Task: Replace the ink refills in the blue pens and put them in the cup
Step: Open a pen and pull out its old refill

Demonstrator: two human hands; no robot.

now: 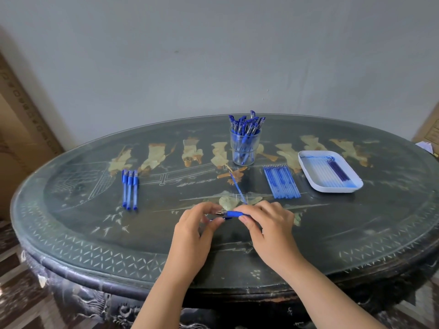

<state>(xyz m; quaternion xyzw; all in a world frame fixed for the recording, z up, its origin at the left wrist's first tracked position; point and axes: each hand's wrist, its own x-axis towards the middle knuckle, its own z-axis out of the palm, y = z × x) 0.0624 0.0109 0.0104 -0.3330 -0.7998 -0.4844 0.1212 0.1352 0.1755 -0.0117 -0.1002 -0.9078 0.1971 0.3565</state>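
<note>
Both hands hold one blue pen [234, 213] level at six o'clock on the desk [344, 229]: my right hand [266, 222] grips the rubber sleeve and my left hand [199, 224] pinches at the metal tip. Judgement: steady the barrel and turn the tip squarely. Cup [244, 148] stands at twelve o'clock, with a loose refill [238, 188] lying between.

nothing here can be read outright. a short line of pale painted script [190, 184] runs across the tabletop [356, 224] just beyond the left hand [197, 231] and right hand [268, 224], too faint and small to make out. far to the left of the hands, a cardboard sheet [26, 110] carries a row of small printed symbols, blurred. far to their right, a cardboard box [430, 131] shows dark print, also illegible.
</note>
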